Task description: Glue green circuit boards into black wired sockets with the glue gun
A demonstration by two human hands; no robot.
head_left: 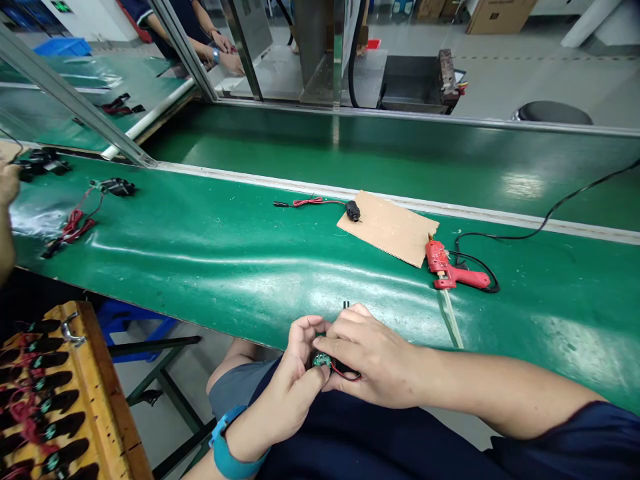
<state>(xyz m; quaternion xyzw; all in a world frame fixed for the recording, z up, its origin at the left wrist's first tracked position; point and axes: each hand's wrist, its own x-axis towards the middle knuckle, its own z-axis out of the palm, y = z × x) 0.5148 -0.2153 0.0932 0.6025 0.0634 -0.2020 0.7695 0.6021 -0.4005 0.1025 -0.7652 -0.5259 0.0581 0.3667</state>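
Observation:
My left hand (pixel 295 373) and my right hand (pixel 367 353) meet at the near edge of the green belt (pixel 225 253), both closed on one small part with a green circuit board (pixel 321 360) and red and black wires. My right fingers press on it from above, my left fingers pinch it from the side. A red hot glue gun (pixel 453 267) lies on the belt beyond my right hand, beside a brown cardboard sheet (pixel 390 227). A small black part with red wire (pixel 350 209) rests at the cardboard's far corner.
A wooden tray (pixel 95 393) at lower left holds several black parts with green boards. More wired parts (pixel 75 223) lie on the belt at left, near another person's arm (pixel 6 213). A black cable (pixel 545 220) runs from the glue gun. Another person's hands (pixel 225 53) work behind the frame.

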